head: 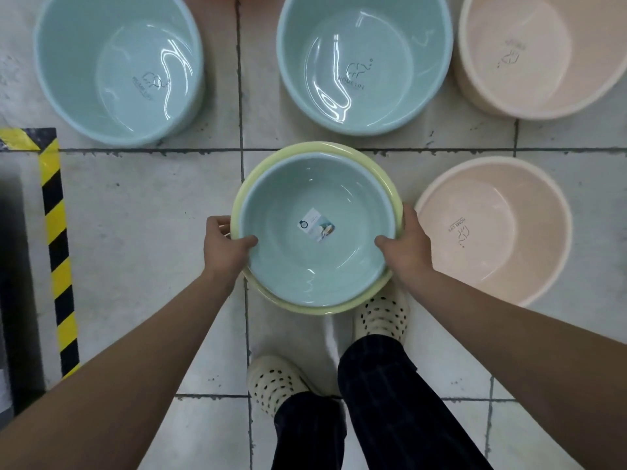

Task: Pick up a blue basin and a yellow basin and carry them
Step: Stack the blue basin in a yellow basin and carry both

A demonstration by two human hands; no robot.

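A pale blue basin [305,198] with a small label at its bottom sits nested inside a slightly wider yellow basin [268,164], whose rim shows all around it. The stack hangs in front of me above the tiled floor. My left hand [227,244] grips the left rims, thumb inside the blue basin. On the opposite side my right hand [405,245] holds the right rims the same way.
Two large blue tubs [68,106] [295,96] stand on the floor ahead. Two pink tubs [475,79] [437,205] stand at the right. Yellow-black hazard tape [56,232] edges a dark mat at the left. My feet in perforated cream clogs [383,317] stand below the basins.
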